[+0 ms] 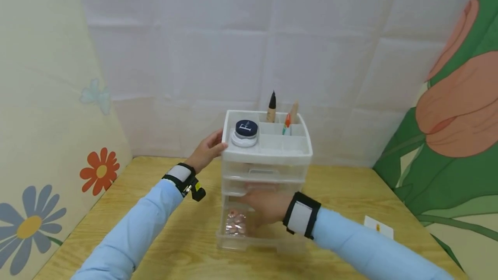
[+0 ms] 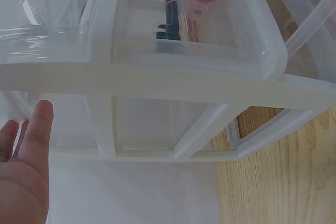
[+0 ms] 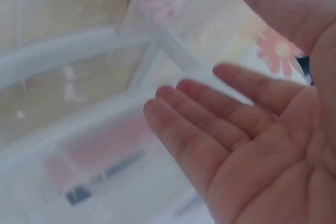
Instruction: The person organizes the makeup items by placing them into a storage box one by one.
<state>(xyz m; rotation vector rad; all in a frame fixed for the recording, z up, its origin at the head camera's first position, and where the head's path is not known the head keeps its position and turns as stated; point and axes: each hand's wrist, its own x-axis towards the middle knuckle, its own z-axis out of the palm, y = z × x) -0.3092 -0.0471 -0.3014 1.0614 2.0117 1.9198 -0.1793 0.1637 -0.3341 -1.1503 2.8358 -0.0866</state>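
Note:
A white plastic drawer unit (image 1: 267,157) with translucent drawers stands on the table. My left hand (image 1: 207,150) rests against its upper left side; its visible fingers look straight in the left wrist view. The bottom drawer (image 1: 249,243) is pulled out, and a clear packet of round pinkish things (image 1: 235,223) lies in it. Over this drawer is my right hand (image 1: 266,205), blurred in the head view. The right wrist view shows its palm with fingers extended, holding nothing. Through a translucent drawer (image 2: 231,59) in the left wrist view, pink and dark cosmetics-like items are visible.
On top of the unit sit a round dark-lidded container (image 1: 246,128), a black-tipped pen-like item (image 1: 272,109) and an orange-and-green stick (image 1: 287,124). A white card (image 1: 379,227) lies on the wooden table (image 1: 338,193) at the right. A white cloth (image 1: 218,55) hangs behind.

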